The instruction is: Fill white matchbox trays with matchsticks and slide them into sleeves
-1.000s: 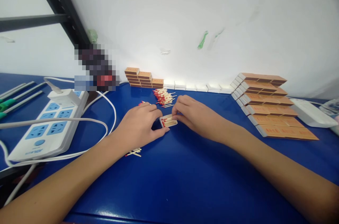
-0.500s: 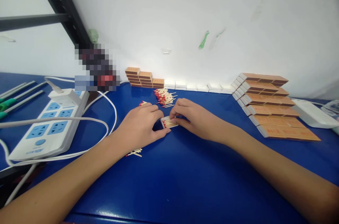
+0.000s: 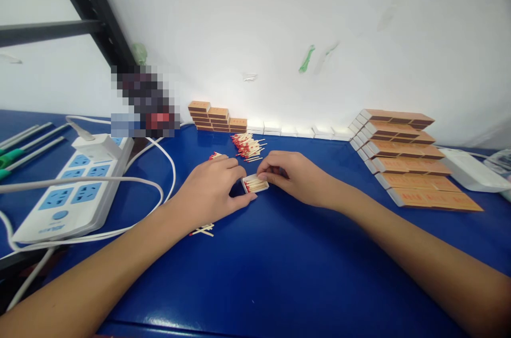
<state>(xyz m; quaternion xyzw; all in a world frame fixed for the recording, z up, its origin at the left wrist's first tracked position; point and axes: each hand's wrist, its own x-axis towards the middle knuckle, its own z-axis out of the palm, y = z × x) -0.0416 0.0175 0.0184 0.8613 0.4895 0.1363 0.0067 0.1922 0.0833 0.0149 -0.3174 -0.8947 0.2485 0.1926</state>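
Note:
A small white tray [image 3: 256,184] of red-tipped matches lies on the blue table between my hands. My left hand [image 3: 215,189] has its thumb and fingers around the tray's left end, holding it. At the tray's right end, my right hand [image 3: 281,172] has thumb and index finger pinched over the far edge; whether a match is between them is too small to tell. Behind the tray lies a pile of loose matches [image 3: 246,146]. More matches [image 3: 217,156] show behind my left hand, and a few [image 3: 205,230] lie near my left wrist.
Brown matchboxes [image 3: 219,118] are stacked by the wall, beside a row of white trays [image 3: 289,131]. A stepped stack of matchboxes [image 3: 415,167] stands at right. A power strip [image 3: 75,189] with white cables and green-ended rods [image 3: 35,149] lie at left.
My right hand has drawn slightly back from the tray, its thumb raised, so more of the matches inside show. The left hand has stayed in place.

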